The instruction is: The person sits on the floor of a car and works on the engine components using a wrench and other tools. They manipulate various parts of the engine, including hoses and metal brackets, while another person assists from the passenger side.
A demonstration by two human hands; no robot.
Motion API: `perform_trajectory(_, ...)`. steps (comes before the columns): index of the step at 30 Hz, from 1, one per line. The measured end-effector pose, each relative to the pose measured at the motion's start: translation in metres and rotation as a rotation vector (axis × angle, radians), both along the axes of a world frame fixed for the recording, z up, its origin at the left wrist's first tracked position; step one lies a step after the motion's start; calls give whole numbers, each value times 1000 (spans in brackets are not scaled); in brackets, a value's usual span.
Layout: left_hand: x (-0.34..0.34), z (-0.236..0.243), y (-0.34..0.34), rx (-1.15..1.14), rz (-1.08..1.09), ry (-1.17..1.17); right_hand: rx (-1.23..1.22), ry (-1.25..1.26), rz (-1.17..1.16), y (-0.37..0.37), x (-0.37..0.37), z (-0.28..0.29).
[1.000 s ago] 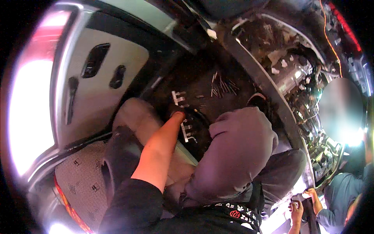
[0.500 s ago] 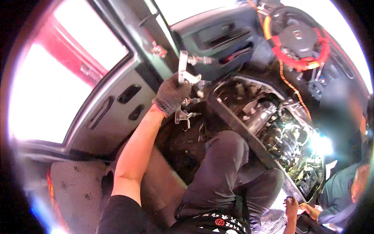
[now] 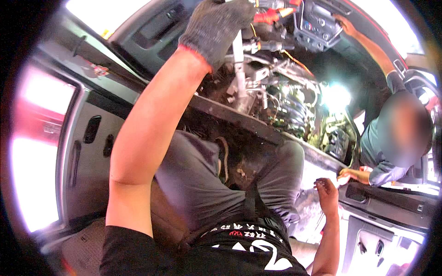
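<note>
My left hand (image 3: 216,32), in a dark knit glove with a red cuff, is raised at the top, closed around a silver fuel rail (image 3: 238,64). Injector-like nozzles (image 3: 271,47) stick out sideways from the rail. The glove hides much of its upper part. Beyond and below the rail lies an exposed engine (image 3: 290,108), lit by a bright lamp (image 3: 336,97). My bare right hand (image 3: 326,186) is held low at the right, fingers curled in with dark smudges. Whether anything is inside it cannot be seen.
A co-worker in a blue-grey top (image 3: 375,138) leans in at the right, one arm reaching to the centre console (image 3: 317,25). The metal edge of the engine opening (image 3: 230,114) runs before my knees. A door panel (image 3: 92,152) stands at the left.
My left hand has carried the rail up and to the right, from beside the door to over the engine. The view has turned rightward. The co-worker's arm now reaches to the console.
</note>
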State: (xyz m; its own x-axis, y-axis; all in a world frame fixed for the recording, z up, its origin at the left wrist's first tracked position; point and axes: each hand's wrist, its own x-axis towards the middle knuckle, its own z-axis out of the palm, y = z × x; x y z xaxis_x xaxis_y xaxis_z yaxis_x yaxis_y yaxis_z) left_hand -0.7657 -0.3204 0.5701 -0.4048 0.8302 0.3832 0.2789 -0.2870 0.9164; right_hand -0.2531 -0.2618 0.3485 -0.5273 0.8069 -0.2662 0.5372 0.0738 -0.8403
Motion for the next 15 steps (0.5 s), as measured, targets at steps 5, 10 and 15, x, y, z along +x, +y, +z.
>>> perform_trajectory(5, -44, -95, 30, -222, 279, 225, -233, 64, -83, -4, -22, -5)
perform_trajectory(10, -84, -129, 0, -258, 365, -145, -418, 95, 74, -28, -141, -40)
perform_trajectory(15, -129, -166, -40, -296, 523, -284, -277, -119, 590, -64, -224, -58)
